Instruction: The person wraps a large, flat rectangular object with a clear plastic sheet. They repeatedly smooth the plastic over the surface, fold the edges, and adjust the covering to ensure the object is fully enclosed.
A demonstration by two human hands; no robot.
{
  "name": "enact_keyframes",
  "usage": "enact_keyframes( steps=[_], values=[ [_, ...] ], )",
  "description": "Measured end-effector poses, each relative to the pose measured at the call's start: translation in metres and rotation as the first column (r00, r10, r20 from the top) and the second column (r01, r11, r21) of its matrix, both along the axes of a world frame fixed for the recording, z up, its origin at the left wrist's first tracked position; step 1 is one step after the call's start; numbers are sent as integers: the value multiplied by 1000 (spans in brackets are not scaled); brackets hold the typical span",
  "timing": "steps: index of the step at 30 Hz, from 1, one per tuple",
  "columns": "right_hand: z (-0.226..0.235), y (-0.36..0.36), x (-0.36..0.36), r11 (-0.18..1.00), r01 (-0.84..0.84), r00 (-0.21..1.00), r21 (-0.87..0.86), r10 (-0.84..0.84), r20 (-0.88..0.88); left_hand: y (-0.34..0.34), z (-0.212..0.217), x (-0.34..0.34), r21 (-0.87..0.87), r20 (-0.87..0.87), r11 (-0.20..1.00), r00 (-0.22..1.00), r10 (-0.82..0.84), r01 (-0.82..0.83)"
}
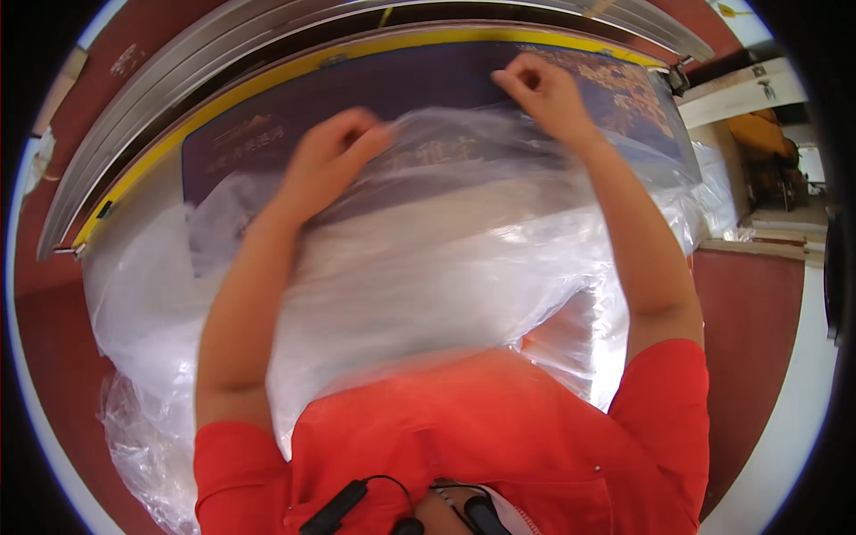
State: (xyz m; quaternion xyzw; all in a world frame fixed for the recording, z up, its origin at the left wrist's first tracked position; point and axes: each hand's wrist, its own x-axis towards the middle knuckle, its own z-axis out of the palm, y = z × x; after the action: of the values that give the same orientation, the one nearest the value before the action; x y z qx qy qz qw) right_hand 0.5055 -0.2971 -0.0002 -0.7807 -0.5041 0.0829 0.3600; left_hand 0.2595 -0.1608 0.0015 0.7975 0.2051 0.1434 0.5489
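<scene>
Clear plastic film point(437, 241) lies in loose, shiny folds across the surface in front of me. Beneath its far part shows a dark printed panel point(339, 85) with gold lettering and a gold floral pattern at the right. My left hand point(334, 156), blurred by motion, is over the panel's middle with its fingers curled. A raised fold of film meets its fingertips. Farther right and higher, my right hand point(546, 96) has thumb and forefinger brought together in a loop above the panel. Whatever may be pinched in it is too small to make out.
A yellow strip point(267, 82) with small clips edges the panel's far side, and curved metal rails point(134, 134) run behind it. Bunched film point(147, 437) hangs at the near left. A white beam point(744, 94) stands at the right above a reddish floor point(744, 330).
</scene>
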Motion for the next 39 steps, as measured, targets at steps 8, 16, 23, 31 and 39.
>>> enact_keyframes(
  steps=[8,16,23,31,39],
  values=[
    [-5,-59,-114,912,-228,807,-342,374,458,169,26,-298,449,-583,893,744,327,-42],
    [-3,-71,-67,789,453,812,-416,-172,558,243,-68,-296,965,-142,235,525,839,-114],
    [-112,-355,-38,720,495,820,-487,-573,-13,237,-73,-252,879,-138,290,381,914,-378],
    [-108,-251,-146,773,164,697,-613,-531,-483,253,-70,-248,864,-203,334,348,915,-376],
    [-44,-247,-124,632,772,-161,-68,90,-983,250,-74,-255,851,-77,356,579,812,-385]
  ],
)
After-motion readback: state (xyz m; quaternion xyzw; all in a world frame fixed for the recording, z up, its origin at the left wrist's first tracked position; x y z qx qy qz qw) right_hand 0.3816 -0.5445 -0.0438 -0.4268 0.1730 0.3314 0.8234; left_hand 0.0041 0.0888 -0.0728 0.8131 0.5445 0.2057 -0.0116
